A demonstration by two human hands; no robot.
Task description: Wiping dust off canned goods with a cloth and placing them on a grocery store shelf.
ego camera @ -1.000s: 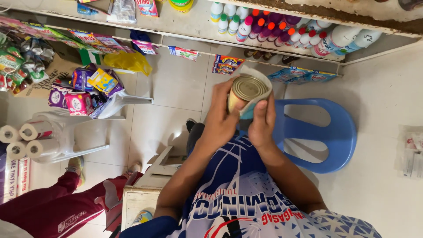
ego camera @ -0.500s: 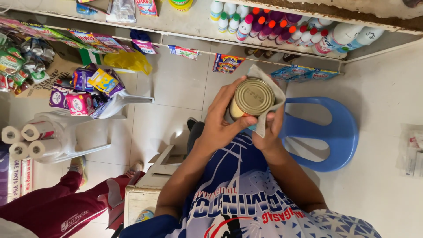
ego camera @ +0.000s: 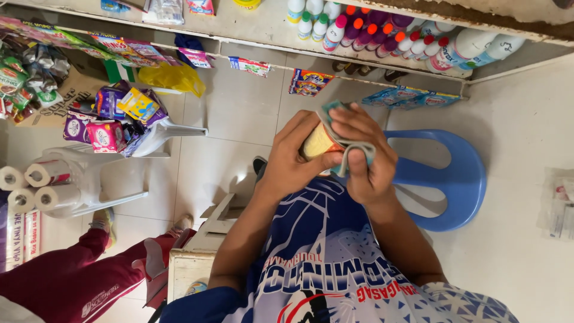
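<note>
My left hand [ego camera: 292, 160] grips a small tin can [ego camera: 318, 142] with a yellow label, held in front of my chest and turned on its side. My right hand [ego camera: 369, 164] presses a grey-green cloth [ego camera: 362, 149] over the can's right end, with the fingers folded across it. The cloth wraps around the top and side of the can and hides its lid. Both hands touch the can over my blue and white printed shirt.
A blue plastic chair [ego camera: 457, 179] stands just right of my hands. Shelves with bottles [ego camera: 382, 33] and hanging sachets run along the top. At left, a white chair [ego camera: 89, 185] holds packets beside toilet rolls [ego camera: 30, 185]. Another person's leg in maroon trousers [ego camera: 72, 281] and a cardboard box [ego camera: 200, 251] are at lower left.
The can's round lid faced me before; now the can is turned sideways. My right hand has moved over it with the cloth.
</note>
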